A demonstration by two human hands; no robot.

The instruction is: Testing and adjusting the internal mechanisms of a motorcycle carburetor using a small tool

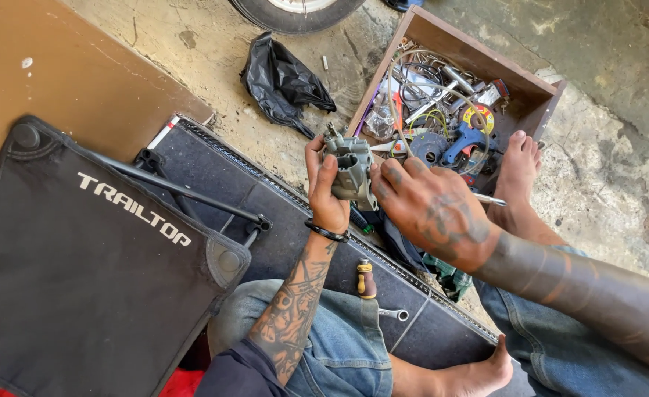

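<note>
The left hand has its grip wrapped around a grey cast-metal part, thumb across the front and fingers behind. The part is blocky and dull, with a round bore in its face and a small stub sticking up from the top corner; its surface looks worn and grimy. The right hand meets it from the other side, fingertips pressed to its edge in a narrow grip. The part is held in the air just in front of the wooden box of tangled tools and wires. Below the part, a yellow-handled screwdriver lies on a dark mat. A crumpled black plastic bag sits left of the box.
</note>
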